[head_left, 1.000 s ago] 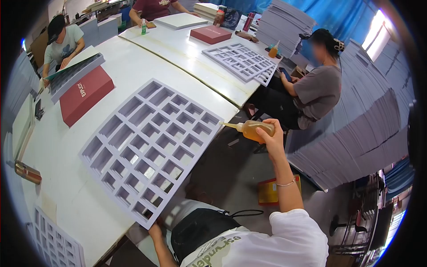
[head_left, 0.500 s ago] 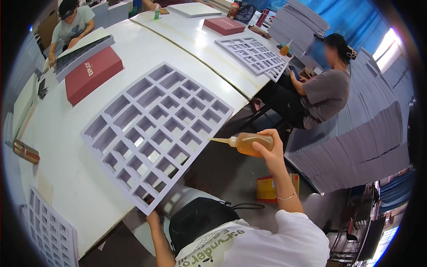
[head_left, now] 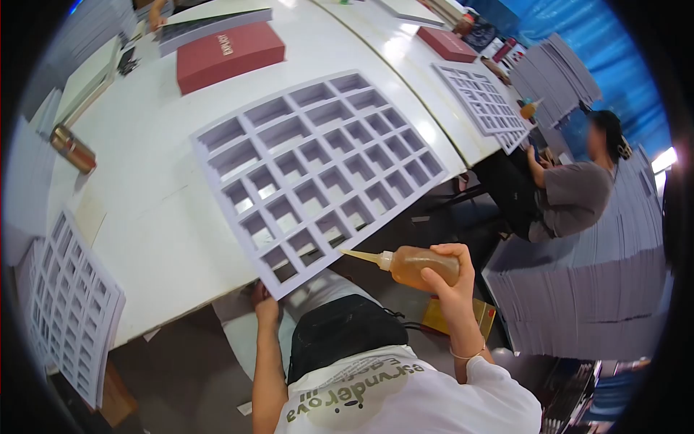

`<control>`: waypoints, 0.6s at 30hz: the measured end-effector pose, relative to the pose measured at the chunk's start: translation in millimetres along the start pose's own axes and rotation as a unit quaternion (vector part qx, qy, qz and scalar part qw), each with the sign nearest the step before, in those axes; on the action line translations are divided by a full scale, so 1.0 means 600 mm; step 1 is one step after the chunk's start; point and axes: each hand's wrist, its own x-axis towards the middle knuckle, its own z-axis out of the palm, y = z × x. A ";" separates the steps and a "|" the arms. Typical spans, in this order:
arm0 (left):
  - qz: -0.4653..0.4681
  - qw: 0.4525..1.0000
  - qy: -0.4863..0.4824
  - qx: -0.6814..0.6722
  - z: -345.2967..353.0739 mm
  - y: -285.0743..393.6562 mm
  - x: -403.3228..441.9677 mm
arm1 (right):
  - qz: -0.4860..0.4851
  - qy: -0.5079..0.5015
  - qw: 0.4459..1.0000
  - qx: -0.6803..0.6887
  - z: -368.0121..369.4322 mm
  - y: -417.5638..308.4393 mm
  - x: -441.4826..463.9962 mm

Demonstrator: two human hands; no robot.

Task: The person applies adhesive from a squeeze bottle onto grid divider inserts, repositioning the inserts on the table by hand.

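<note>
Presently, the right hand (head_left: 454,286) grips a squeeze bottle (head_left: 425,267), its nozzle tip at the near edge of the grid tray (head_left: 311,273). That tray lies on the white table (head_left: 148,217), overhanging its side. The left hand (head_left: 265,299) is at the tray's near corner, fingers mostly hidden, so its grip cannot be told.

Pale grey compartment grid (head_left: 322,173) overhanging worktop (head_left: 155,239) edge; squeeze bottle (head_left: 425,267), amber contents, near level, nozzle (head_left: 363,256) tip at grid's rim
</note>
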 end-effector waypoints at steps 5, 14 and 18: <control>-0.005 0.999 0.007 -0.047 0.030 0.104 -0.044 | -0.043 -0.044 0.998 -0.017 0.034 -0.001 -0.022; -0.011 0.995 0.012 -0.096 0.045 0.185 -0.078 | -0.038 -0.140 0.989 0.023 0.103 -0.009 -0.049; 0.021 0.995 -0.007 -0.092 0.041 0.171 -0.073 | 0.226 -0.178 0.910 0.297 0.112 -0.029 -0.044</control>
